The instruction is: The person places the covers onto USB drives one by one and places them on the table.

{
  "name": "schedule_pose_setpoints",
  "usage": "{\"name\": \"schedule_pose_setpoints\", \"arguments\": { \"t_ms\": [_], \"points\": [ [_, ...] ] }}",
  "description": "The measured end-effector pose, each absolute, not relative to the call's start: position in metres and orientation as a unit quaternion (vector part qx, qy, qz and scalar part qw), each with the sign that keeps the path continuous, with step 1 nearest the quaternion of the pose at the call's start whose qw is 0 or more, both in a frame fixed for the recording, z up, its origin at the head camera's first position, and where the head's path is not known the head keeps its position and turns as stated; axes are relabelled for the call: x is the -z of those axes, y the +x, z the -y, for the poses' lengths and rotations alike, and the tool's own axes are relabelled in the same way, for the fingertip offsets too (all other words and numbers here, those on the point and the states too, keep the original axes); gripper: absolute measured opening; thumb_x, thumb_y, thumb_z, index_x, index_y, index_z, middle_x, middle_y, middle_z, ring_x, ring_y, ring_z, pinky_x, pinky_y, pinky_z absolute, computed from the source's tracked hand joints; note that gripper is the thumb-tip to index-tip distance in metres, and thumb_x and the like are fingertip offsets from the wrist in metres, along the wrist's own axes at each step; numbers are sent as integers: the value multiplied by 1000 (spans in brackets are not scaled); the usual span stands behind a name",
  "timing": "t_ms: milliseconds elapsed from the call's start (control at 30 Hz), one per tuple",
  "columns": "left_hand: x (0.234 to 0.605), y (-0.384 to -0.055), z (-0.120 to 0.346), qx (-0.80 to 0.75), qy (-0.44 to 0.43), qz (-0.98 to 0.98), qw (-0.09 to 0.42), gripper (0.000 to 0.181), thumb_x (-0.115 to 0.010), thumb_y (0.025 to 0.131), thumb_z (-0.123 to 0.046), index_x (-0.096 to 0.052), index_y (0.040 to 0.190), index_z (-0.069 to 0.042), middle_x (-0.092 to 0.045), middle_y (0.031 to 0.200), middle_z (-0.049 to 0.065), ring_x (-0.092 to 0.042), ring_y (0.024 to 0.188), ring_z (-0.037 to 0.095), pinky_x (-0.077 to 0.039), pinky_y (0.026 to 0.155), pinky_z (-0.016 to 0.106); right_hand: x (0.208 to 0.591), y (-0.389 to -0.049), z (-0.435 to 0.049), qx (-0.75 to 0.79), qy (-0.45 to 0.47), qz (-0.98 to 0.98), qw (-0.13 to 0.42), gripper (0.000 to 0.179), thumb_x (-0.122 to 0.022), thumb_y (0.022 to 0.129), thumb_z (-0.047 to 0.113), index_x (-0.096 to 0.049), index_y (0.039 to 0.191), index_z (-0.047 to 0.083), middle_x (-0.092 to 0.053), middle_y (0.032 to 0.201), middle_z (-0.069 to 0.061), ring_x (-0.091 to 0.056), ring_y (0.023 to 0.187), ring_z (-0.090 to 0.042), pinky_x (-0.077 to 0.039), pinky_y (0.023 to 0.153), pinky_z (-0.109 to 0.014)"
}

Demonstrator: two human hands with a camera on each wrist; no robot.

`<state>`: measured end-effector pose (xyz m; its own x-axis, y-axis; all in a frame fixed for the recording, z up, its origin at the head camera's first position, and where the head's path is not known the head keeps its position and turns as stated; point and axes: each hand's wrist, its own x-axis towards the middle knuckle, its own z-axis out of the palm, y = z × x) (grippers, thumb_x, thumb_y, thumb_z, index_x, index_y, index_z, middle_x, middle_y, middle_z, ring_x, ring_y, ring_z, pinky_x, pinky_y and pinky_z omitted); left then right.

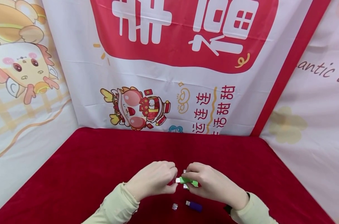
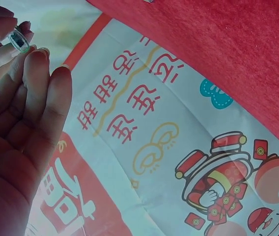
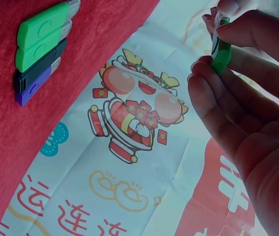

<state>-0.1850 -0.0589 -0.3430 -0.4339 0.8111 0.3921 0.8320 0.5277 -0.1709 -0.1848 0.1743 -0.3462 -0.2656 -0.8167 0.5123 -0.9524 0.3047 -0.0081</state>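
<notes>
My right hand (image 1: 211, 180) pinches a green USB stick (image 3: 221, 56) between thumb and fingers. Its pale plug end (image 1: 177, 180) points left, towards the other hand. At that end my left hand (image 1: 155, 179) pinches a small clear cap (image 2: 17, 41) with its fingertips; the fingers partly hide it. Whether cap and plug touch is hard to tell. Partly under the right hand, in the head view, lies another green stick (image 1: 195, 184).
Lined up on the red cloth (image 3: 2, 128) are two green sticks (image 3: 41, 27), a black stick (image 3: 39, 64) and a purple stick (image 3: 34, 89), with clear ends. Nearer the person lie a blue-purple USB stick (image 1: 195, 206) and a loose clear cap (image 1: 175, 206). Printed curtains (image 1: 163, 71) stand behind.
</notes>
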Motion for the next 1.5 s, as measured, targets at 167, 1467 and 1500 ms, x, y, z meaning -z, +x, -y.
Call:
{"name": "schedule_pose_setpoints", "arguments": {
  "t_ms": [167, 1467, 1500],
  "points": [
    [344, -186, 58, 17, -481, 843, 240, 20, -71, 82, -28, -58, 72, -16, -51, 68, -7, -45, 58, 6, -40, 52, 14, 346, -185, -174, -164, 568, 777, 216, 25, -80, 75, 4, -72, 98, 12, -59, 94, 4, -54, 85, -4, -46, 76, -11],
    [341, -188, 61, 55, -479, 835, 267, 18, -71, 84, -24, -58, 75, -16, -49, 71, -6, -47, 57, 5, -40, 50, 14, 342, -188, -176, -205, 549, 789, 183, 32, -80, 76, 0, -69, 105, 9, -60, 100, 3, -57, 86, -6, -46, 74, -11],
    [341, -187, 61, 51, -479, 836, 264, 18, -71, 85, -25, -59, 76, -16, -49, 72, -6, -48, 58, 5, -41, 51, 14, 342, -188, -176, -203, 549, 789, 185, 32, -80, 76, -1, -69, 105, 9, -60, 100, 3, -57, 86, -7, -46, 75, -11]
  ]
}}
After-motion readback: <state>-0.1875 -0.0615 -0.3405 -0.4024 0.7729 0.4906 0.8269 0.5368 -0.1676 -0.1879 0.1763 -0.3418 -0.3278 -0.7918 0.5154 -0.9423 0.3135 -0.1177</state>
